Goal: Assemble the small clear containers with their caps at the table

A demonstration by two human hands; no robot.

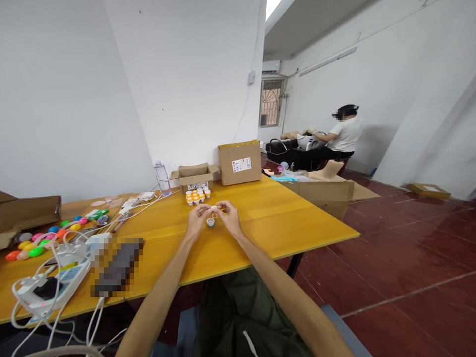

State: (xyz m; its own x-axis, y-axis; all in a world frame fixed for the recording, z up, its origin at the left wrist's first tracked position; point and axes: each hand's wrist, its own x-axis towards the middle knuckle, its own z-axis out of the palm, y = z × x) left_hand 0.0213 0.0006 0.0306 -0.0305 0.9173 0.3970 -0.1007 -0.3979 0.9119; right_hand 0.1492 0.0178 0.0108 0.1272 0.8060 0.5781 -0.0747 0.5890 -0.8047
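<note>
My left hand [198, 218] and my right hand [230, 219] meet above the table, fingers pinched on a small white piece [213, 208] between them. It is too small to tell its kind. Just under the fingertips a thin pale ring [214, 215] shows; whether it touches the hands I cannot tell. On the tabletop below stands a small round tub [210, 222] with a greyish top. Beyond my hands several small white jars with orange bands [197, 196] are grouped close together.
An open cardboard box [195, 177], a taped carton [241, 163] and a clear bottle [162, 178] line the table's back. Coloured plastic eggs [37, 238], a power strip [69, 282], cables and a blurred dark device [121, 267] lie left. A person [345, 131] sits far right.
</note>
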